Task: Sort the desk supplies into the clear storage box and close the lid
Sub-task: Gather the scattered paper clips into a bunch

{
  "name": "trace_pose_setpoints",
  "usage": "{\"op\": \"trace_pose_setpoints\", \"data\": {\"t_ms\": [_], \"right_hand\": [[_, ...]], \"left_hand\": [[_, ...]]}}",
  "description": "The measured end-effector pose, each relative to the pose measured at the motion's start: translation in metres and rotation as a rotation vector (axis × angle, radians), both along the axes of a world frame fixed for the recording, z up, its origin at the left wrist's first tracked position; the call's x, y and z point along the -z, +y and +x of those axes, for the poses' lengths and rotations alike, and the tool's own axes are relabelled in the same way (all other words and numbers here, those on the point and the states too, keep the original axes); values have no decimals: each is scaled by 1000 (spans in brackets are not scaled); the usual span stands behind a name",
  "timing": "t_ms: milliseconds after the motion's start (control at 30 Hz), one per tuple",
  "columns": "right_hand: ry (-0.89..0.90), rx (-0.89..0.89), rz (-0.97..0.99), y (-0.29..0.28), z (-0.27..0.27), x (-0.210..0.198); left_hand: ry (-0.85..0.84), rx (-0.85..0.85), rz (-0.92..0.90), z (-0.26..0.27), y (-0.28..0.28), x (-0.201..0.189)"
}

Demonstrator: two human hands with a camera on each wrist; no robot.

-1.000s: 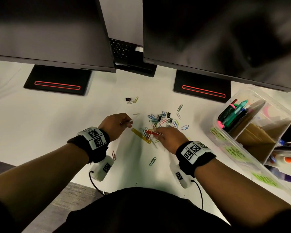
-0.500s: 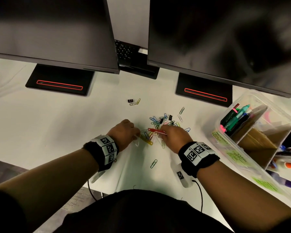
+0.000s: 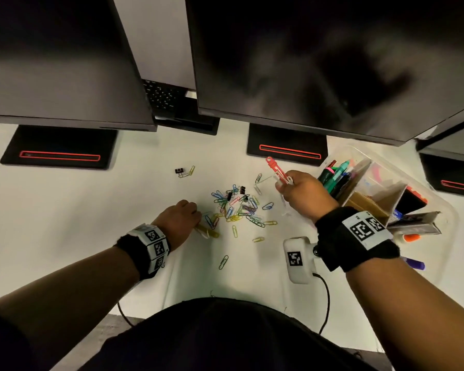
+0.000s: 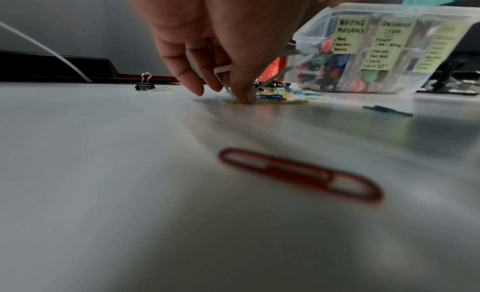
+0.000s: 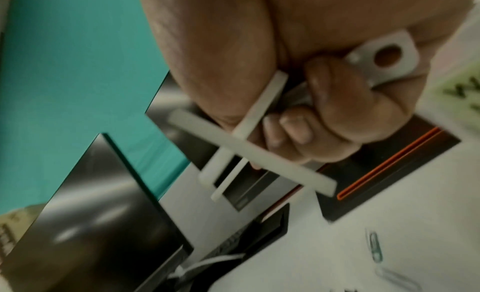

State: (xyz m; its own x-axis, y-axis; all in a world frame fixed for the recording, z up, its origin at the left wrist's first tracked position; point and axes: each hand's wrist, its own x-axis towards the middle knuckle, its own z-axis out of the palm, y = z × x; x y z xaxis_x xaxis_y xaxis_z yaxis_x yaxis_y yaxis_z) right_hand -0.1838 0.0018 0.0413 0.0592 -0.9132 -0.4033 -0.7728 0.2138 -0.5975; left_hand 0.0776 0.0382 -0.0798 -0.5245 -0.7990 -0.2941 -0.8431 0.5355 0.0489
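The clear storage box (image 3: 381, 156) runs off the head view's right edge, and its far compartments blur together. The left hand (image 4: 221, 39) hides whatever its fingertips press, perhaps a yellow strip. The nearest red paper clip (image 4: 301, 175) is smeared.

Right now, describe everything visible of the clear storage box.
The clear storage box sits lidless on the white desk at the person's right, beside the right hand. It looks like translucent plastic, split by cardboard-like dividers. Markers and pens stand in its far compartment. Handwritten yellow-green labels on its side include "Writing Materials".
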Motion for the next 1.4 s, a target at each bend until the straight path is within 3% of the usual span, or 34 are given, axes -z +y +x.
{"op": "trace_pose_setpoints", "data": {"t_ms": [167, 333, 467, 600, 733, 1133, 1233, 1400], "right_hand": [[-94, 121, 71, 1, -8, -4], [-45, -49, 130, 15, 15, 12], [50, -169, 158, 23, 29, 24], [36, -160, 164, 23, 31, 22], [16, -125, 151, 21, 26, 16], [90, -234, 205, 35, 34, 37], [6, -137, 173, 29, 25, 22], [-155, 217, 111, 13, -34, -18]], "left_hand": [[81, -18, 6, -4, 5, -8], [106, -57, 31, 0, 7, -5], [131, 15, -3, 5, 6, 4], [167, -18, 4, 3, 4, 1], [41, -29, 107, -3, 0, -6], [125, -152, 188, -4, -4, -3], [205, -203, 180, -7, -8, -18], [537, -256, 61, -38, -21, -78]]}}
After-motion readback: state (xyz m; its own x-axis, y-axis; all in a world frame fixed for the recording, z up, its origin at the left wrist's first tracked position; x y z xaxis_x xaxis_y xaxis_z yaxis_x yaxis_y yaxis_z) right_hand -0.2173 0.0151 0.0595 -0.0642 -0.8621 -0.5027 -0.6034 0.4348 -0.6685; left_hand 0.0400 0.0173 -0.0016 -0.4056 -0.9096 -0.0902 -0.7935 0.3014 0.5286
